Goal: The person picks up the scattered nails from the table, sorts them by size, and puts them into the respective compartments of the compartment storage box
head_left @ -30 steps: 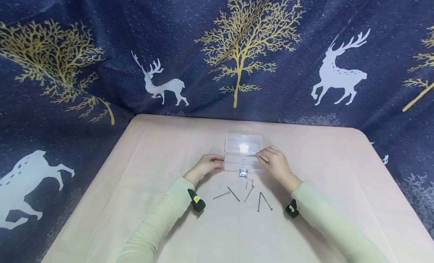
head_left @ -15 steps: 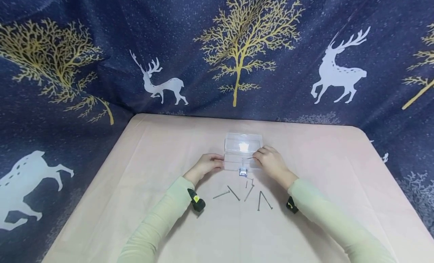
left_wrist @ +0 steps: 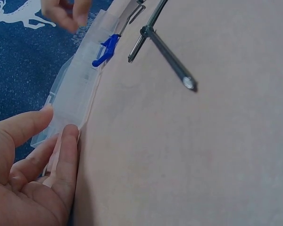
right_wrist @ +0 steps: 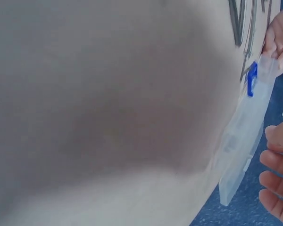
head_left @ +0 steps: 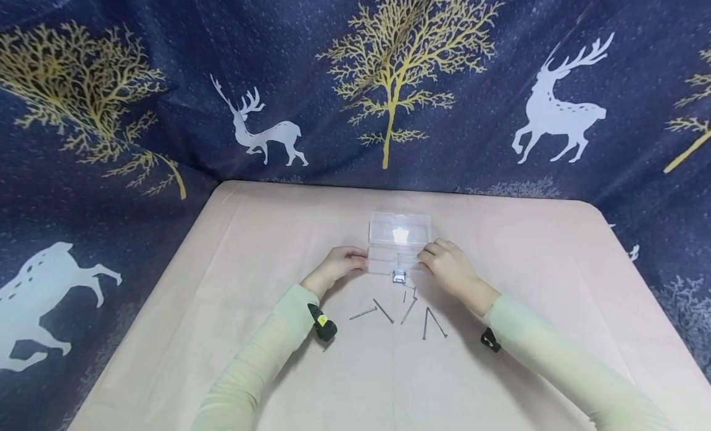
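Right now, your left hand [head_left: 337, 265] holds the left end of a clear plastic rectangular box [head_left: 382, 259], the thumb on one side and the fingers on the other. The box sits at the centre of the head frame, slightly below the middle, its clear flat lid [head_left: 386, 228] tipped back toward the top of the frame. A small blue plastic latch [head_left: 399, 276] shows at the middle of its near edge. Your right hand [head_left: 450, 270] is at the box's right end, and in the right wrist view its fingers are loosely bent and spread a little, with nothing seen between them. Below the box, you have long grey metal nails [head_left: 384, 311] scattered across the lower centre; two of them meet in a narrow upside-down V just right of centre, and a few thinner, shorter nails [head_left: 404, 297] lie near the latch. All this rests on a pale pink tablecloth [head_left: 355, 384]. You wear pale green sleeves [head_left: 261, 360], and a navy backdrop [head_left: 333, 23] with white deer and golden trees fills the upper part of the head frame.
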Demonstrator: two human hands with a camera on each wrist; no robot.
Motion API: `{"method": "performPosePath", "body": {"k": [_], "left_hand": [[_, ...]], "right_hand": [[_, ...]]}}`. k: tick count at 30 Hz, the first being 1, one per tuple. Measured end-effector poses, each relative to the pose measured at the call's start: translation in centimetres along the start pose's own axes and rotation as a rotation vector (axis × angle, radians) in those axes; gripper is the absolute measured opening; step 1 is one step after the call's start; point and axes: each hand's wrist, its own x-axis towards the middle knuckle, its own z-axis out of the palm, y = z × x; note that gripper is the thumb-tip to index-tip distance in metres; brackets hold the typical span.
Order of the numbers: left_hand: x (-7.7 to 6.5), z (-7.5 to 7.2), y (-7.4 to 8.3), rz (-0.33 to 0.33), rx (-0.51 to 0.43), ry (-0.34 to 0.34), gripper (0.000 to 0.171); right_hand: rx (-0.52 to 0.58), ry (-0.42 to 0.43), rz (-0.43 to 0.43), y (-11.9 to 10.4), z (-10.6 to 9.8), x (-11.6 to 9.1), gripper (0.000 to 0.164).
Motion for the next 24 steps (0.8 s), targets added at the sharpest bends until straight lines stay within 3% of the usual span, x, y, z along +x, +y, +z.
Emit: {"method": "performPosePath", "body": {"k": [8, 14, 24], "left_hand": [[0.3, 0.1, -0.2, 0.028, -0.019, 0.011, 0.034], [0.2, 0.2, -0.2, 0.005, -0.015, -0.001, 0.034], [0.3, 0.1, -0.3, 0.02, -0.015, 0.013, 0.032]], "right_hand": [[-0.01, -0.037, -0.045, -1.3, -1.6, -1.9, 0.015], [-0.011, -0.054, -0.053, -2.3, -2.8, -3.7, 0.018], [-0.071, -0.069, -0.051, -3.7, -3.1, -6.0, 0.02]]}}
